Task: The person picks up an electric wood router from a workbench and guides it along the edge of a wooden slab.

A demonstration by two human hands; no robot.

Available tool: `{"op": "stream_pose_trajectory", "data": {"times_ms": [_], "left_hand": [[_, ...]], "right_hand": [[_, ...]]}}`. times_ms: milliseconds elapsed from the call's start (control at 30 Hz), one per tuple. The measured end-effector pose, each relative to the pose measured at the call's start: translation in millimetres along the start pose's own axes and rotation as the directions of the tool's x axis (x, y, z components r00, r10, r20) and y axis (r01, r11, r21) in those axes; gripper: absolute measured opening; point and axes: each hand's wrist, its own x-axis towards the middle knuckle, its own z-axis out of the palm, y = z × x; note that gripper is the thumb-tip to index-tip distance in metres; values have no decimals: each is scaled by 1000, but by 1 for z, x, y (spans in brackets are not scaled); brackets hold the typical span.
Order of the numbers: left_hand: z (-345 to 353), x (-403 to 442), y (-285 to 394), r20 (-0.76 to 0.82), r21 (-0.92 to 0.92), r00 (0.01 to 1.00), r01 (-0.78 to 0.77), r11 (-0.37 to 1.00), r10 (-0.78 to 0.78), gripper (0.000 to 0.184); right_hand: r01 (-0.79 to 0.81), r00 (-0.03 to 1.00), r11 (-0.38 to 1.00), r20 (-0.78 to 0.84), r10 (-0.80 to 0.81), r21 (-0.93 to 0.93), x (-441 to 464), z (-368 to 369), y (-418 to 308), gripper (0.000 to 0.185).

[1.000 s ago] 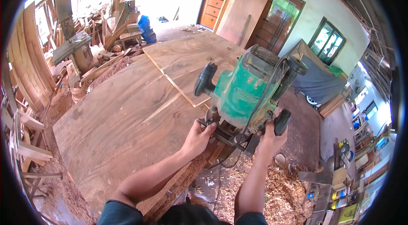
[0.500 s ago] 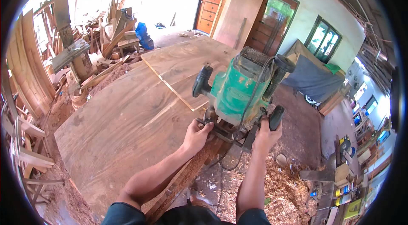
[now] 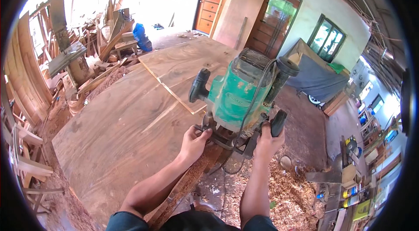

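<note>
A green plunge router point(image 3: 239, 100) with black side handles stands upright at the near edge of the large wooden panel point(image 3: 118, 117), over a narrow wooden piece point(image 3: 192, 181) dusted with sawdust. My left hand point(image 3: 194, 143) is closed on the left side of its base, thumb on top. Closed around the base's right side, just beneath the right black handle point(image 3: 278, 123), is my right hand point(image 3: 267, 143). A black cord point(image 3: 257, 93) hangs down the router's front. The bit is hidden beneath the body.
Wood shavings point(image 3: 270, 191) cover the floor at my right. A light wooden strip point(image 3: 166, 86) lies across the panel. Scrap wood point(image 3: 98, 52) is piled at the back left. A cloth-covered vehicle point(image 3: 312, 76) stands by the wall, and tools and cans point(image 3: 351, 194) lie at the right.
The router and both hands have shifted slightly left and toward me along the panel's edge. My grip looks the same. The whole view has moved a little too.
</note>
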Motion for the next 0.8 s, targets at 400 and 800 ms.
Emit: {"op": "stream_pose_trajectory", "data": {"times_ms": [400,800], "left_hand": [[-2,-7,7,94,-14,996,1,1000,1,26],[1,-3,11,35,44,997,68,997,-70,27]], "right_hand": [[-96,994,991,-38,100,89,-12,11,-34,16],[-102,994,994,-32,104,49,-11,9,-24,15]]}}
